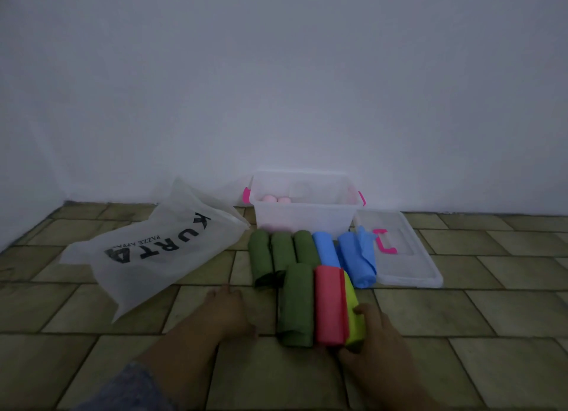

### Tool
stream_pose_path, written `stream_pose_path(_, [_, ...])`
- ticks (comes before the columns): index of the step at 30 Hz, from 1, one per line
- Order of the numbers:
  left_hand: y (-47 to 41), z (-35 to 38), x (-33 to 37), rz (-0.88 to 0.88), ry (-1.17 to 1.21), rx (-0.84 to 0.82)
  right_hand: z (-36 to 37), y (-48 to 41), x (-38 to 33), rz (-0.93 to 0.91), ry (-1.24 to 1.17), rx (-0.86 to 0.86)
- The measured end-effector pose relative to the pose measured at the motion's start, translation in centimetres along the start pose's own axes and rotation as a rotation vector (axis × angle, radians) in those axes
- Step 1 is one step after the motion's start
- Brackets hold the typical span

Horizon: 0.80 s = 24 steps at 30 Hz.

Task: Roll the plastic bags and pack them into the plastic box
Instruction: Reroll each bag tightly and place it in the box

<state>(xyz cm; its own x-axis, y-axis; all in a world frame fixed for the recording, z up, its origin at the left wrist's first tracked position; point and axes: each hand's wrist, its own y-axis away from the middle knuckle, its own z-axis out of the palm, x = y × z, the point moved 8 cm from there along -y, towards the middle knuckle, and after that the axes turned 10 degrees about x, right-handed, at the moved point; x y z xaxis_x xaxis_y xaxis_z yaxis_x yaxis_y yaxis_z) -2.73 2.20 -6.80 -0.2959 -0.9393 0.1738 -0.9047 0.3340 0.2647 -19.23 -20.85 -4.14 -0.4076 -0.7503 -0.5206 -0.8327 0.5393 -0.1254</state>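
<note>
Nearest, at five o'clock, my right hand (378, 340) grips the lime-green rolled bag (353, 315), beside the red roll (329, 306); my left hand (227, 312) rests flat on the floor (123, 364) at seven. The bag looks light, soft and springy, so I'd pinch it mid-length. The plastic box (302, 217) sits at twelve.

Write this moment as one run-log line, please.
left hand: rests on tiled floor | right hand: grips lime-green rolled plastic bag | clear plastic box: open, pink rolls inside

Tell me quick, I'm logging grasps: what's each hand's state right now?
Left hand: open, resting on the floor, holding nothing.
Right hand: gripping the lime-green roll, thumb on top.
</note>
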Motion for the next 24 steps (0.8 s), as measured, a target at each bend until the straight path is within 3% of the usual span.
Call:
stream_pose_path(4, [0.4,-3.0,0.7,-0.042,0.428,0.212,-0.3,-0.5,0.9,0.043,-0.133,-0.067])
stream_pose_path(7, [1.6,-4.6,4.1,0.044,0.599,0.364,-1.5,-1.1,0.0,0.001,-0.151,0.011])
stream_pose_path(10, [1.8,-2.9,8.0,0.057,0.558,0.3,-2.4,-1.0,-3.0,-0.192,-0.026,0.155])
stream_pose_path(13, [1.7,-1.2,10.1,0.036,0.487,0.231,-0.4,-0.1,-5.2,-0.355,0.128,0.094])
stream_pose_path(19, [2.5,-0.5,7.3,0.047,0.466,0.25,1.7,-0.2,-4.8,-0.352,0.251,0.02])
stream_pose_path(24, [3.8,-0.3,1.0,-0.12,0.576,0.245,0.8,-2.2,-2.7,-0.303,0.33,-0.017])
